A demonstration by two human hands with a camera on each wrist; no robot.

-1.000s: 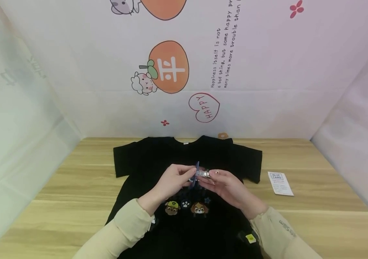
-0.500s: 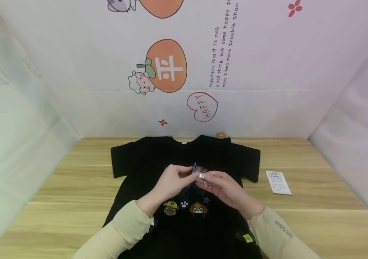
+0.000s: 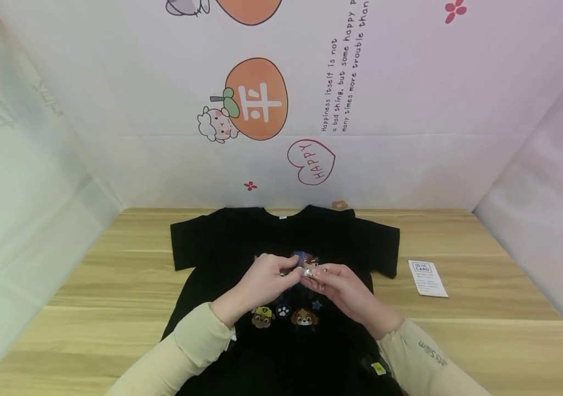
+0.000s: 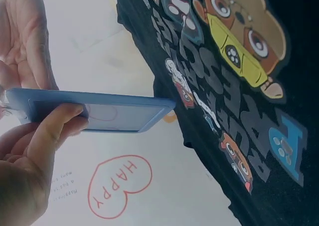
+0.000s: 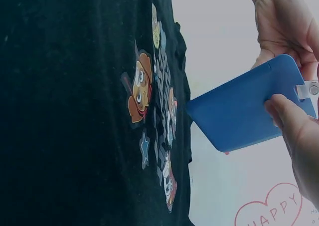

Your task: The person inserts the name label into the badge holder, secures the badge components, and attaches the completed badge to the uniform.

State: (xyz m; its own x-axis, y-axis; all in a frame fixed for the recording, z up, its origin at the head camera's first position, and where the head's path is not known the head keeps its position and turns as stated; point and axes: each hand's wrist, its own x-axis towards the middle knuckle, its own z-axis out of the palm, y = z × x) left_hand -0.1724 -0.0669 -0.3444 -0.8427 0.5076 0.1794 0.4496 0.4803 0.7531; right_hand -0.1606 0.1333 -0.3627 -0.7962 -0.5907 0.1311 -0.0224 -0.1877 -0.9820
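The blue card holder [image 3: 299, 257] is held above the chest of a black T-shirt [image 3: 222, 242], caught between the fingertips of both hands where they meet over the shirt's middle. To the left of the fingers a pale, translucent side wall rises from the light wooden table [image 3: 113, 286], whose planks run crosswise under the shirt's left sleeve. The left hand [image 3: 261, 280] comes in from a cream sleeve, its fingers curled narrow and pinching the holder's near end; the left wrist view shows the thumb [image 4: 55, 123] pressed along the flat blue edge. Just below the fingers lie the shirt's cartoon puppy prints [image 3: 283, 316]. Beyond the fingertips, at the far edge of the table, stands a white backdrop with an orange fruit picture [image 3: 256, 99], a red heart reading HAPPY [image 3: 311, 162] and lines of small text. The right hand [image 3: 345, 291] meets the left from the other side, fingers bent close and pinching the holder at its clear strap with a metal snap [image 5: 311, 90]; the right wrist view shows the thumb [image 5: 289, 116] on the blue face near that strap. Right of these fingers, well apart on bare wood past the shirt's sleeve, lies a small white printed card [image 3: 427, 278], and another pale wall closes the right side.
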